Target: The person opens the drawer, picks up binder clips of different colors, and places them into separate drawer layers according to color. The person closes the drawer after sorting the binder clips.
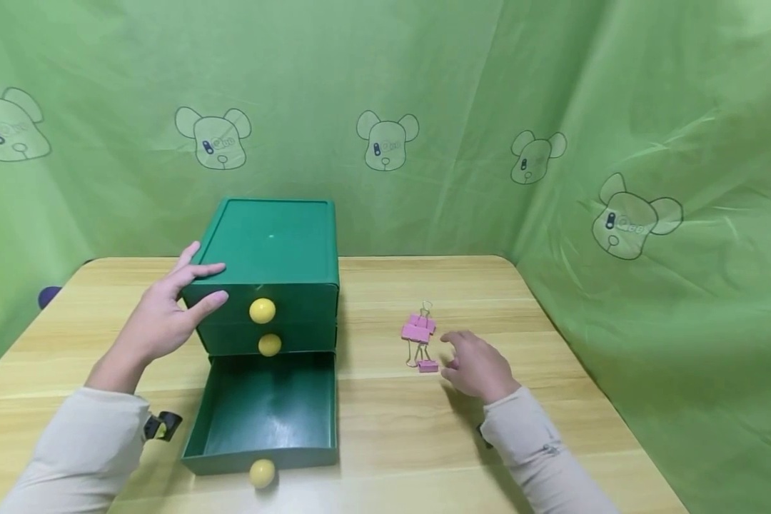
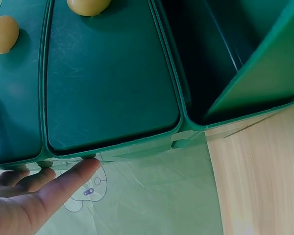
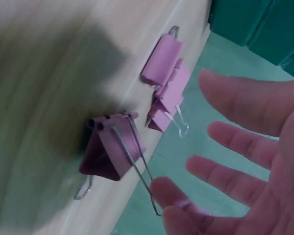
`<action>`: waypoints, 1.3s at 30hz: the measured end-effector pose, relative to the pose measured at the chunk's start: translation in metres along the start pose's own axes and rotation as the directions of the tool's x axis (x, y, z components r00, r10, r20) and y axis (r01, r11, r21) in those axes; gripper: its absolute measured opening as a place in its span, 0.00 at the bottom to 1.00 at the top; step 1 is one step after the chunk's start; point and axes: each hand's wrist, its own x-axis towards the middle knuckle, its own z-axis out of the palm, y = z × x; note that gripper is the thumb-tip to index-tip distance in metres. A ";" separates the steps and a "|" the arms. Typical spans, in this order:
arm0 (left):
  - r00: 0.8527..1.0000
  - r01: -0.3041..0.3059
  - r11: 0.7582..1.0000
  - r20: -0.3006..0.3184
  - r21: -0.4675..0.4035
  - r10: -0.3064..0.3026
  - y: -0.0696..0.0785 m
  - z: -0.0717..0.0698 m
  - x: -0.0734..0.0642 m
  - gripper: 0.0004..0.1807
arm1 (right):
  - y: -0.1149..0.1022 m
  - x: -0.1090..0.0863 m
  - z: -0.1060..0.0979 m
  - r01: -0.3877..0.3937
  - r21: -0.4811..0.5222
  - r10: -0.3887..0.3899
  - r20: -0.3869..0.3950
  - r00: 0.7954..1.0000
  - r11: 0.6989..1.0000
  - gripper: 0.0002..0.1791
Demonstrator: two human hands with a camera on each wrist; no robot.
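A green drawer cabinet with yellow knobs stands left of centre, its bottom drawer pulled out and bare inside. My left hand rests at the cabinet's upper left front corner, fingers spread. In the left wrist view its fingertips lie along the cabinet's side. Several pink binder clips lie close together on the table to the right. Just right of them hovers my right hand, fingers loosely extended. In the right wrist view, a fingertip overlaps the wire handle of the nearest clip.
The wooden table bears the cabinet and clips. Green cloth with bear-head outlines hangs behind and along the right side. The bottom drawer juts forward towards the table's front, its yellow knob outermost.
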 end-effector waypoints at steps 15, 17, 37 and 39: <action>1.000 -0.004 1.000 -0.014 -0.001 0.004 0.000 0.000 0.000 0.28 | 0.014 0.000 0.000 -0.033 -0.094 0.033 0.004 0.999 0.995 0.31; 1.000 -0.003 1.000 -0.015 -0.004 0.003 0.000 0.000 0.000 0.28 | 0.018 0.001 0.002 -0.036 -0.091 0.039 0.034 0.999 0.995 0.31; 1.000 -0.007 1.000 -0.023 -0.015 0.006 -0.001 0.003 0.000 0.28 | 0.035 0.006 0.008 -0.054 0.114 0.047 0.064 0.997 0.992 0.22; 1.000 -0.003 1.000 -0.024 -0.014 0.003 0.000 0.003 0.000 0.28 | 0.034 0.006 0.005 -0.049 0.120 0.043 0.048 0.998 0.992 0.22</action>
